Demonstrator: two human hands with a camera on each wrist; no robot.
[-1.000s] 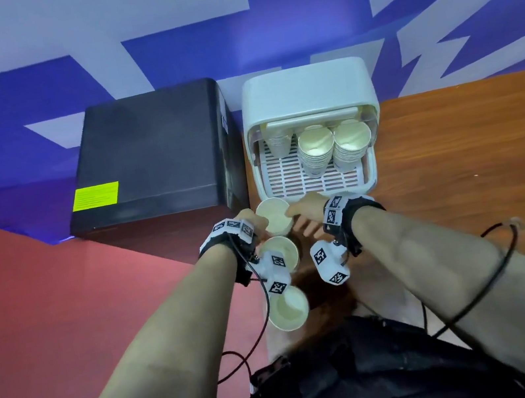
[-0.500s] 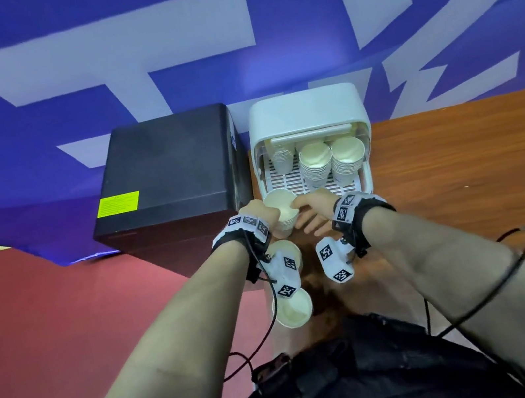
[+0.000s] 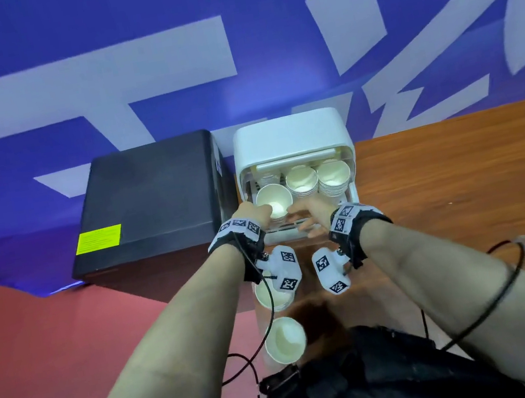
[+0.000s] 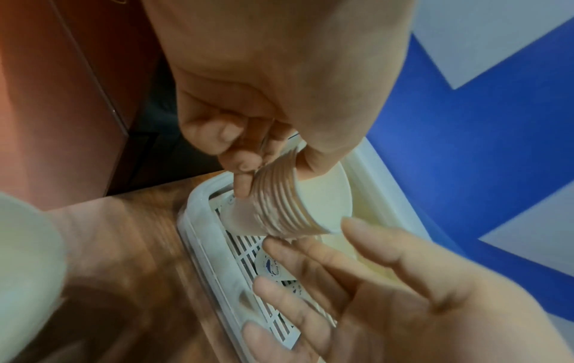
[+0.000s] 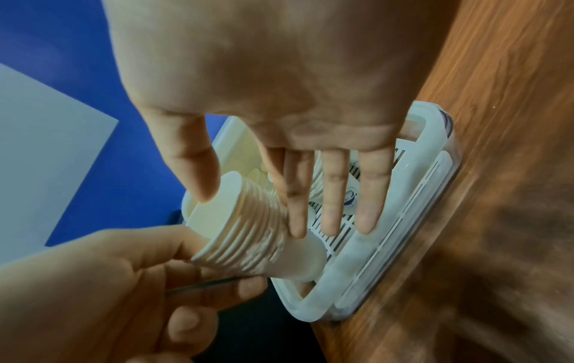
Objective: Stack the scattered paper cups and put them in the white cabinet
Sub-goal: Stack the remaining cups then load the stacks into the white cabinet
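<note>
My left hand (image 3: 256,214) grips a stack of nested paper cups (image 3: 273,199) around its side and holds it tilted over the front left of the white cabinet's (image 3: 291,138) slatted rack. The stack (image 4: 281,208) hangs just above the rack, mouth toward the inside. My right hand (image 3: 305,216) has straight fingers; its thumb and forefinger (image 5: 293,208) touch the stack (image 5: 248,233) from the right. Inside stand three other cup stacks (image 3: 301,181). Two single cups (image 3: 275,295), (image 3: 284,340) stand on the table near my body.
A black box (image 3: 153,199) stands directly left of the cabinet. The wooden table (image 3: 460,183) stretches to the right. A blue and white wall (image 3: 229,48) is behind the cabinet. Cables hang from both wrists.
Both hands have carried the cup stack forward, from the table in front of the cabinet to over its rack. The two single cups have stayed in place.
</note>
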